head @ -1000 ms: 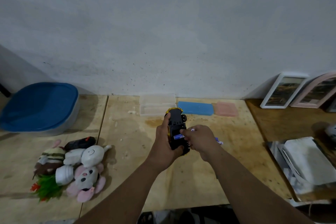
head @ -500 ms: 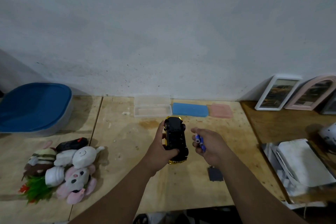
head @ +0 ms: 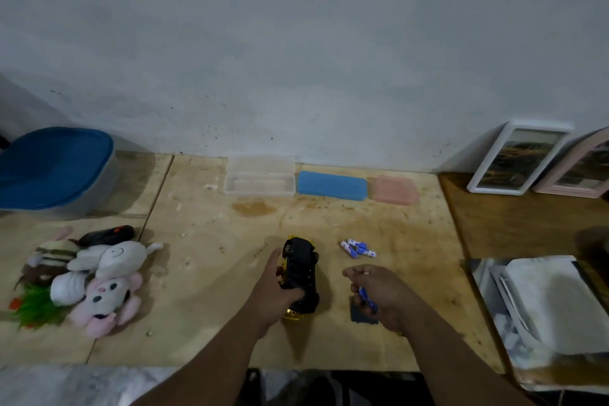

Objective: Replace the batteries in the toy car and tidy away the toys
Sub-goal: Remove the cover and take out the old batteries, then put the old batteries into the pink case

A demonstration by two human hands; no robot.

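From the head camera, the left hand (head: 275, 287) is wrapped around the toy car (head: 300, 273), holding it belly-up so the matte black plastic underside and its small dark wheels face the camera, with a rim of glossy yellow body showing at both ends. Just right of it, apart from the car, the right hand (head: 375, 293) is curled around a small blue-and-white battery (head: 364, 294), a slim cylinder pinched in the fingers, above a flat dark grey rectangular cover (head: 362, 315) that lies on the tabletop (head: 211, 260). Beyond the right hand, a loose cluster of similar batteries (head: 357, 248) rests on the wood. Far to the left of the left hand sits a soft heap of plush toys (head: 89, 277), fuzzy white, pink and striped brown, with a green plastic tuft at its near edge. Beyond both hands, against the wall, stand a clear open plastic case (head: 259, 180), a blue oblong case (head: 332, 185) and a pink squarish one (head: 395, 190). The tabletop is pale, scuffed plywood with stains and crumbs, jointed from separate sheets; the wall (head: 296, 43) behind is rough, speckled grey-white plaster.
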